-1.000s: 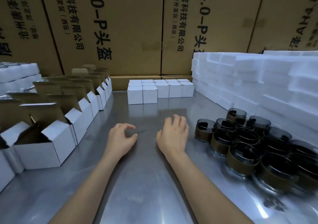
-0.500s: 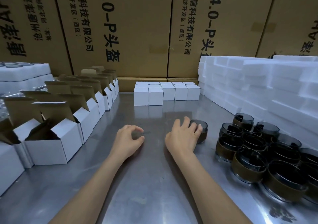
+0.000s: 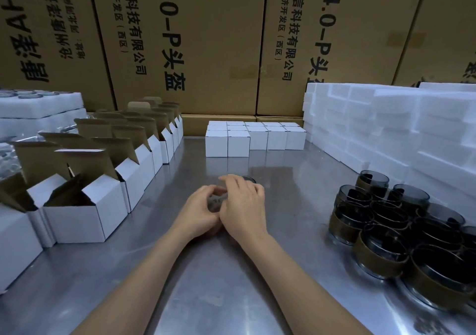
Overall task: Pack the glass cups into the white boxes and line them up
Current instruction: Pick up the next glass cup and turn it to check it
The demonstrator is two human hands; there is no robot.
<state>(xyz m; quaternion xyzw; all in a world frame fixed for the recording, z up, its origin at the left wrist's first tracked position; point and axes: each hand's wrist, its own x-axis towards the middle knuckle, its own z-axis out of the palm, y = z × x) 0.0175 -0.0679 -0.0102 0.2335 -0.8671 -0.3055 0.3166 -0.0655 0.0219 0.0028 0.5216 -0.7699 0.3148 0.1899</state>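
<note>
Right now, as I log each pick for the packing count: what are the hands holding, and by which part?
Both the left hand and right hand cup one glass cup by its sides; it is mostly hidden.

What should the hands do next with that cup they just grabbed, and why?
Probably carry the glass cup left to the nearest open box and lower it in. Both hands, left hand and right hand, are gathered around the cup mid-table, that box gapes with its flaps up, and the closed boxes at the back show where finished ones line up.
</note>
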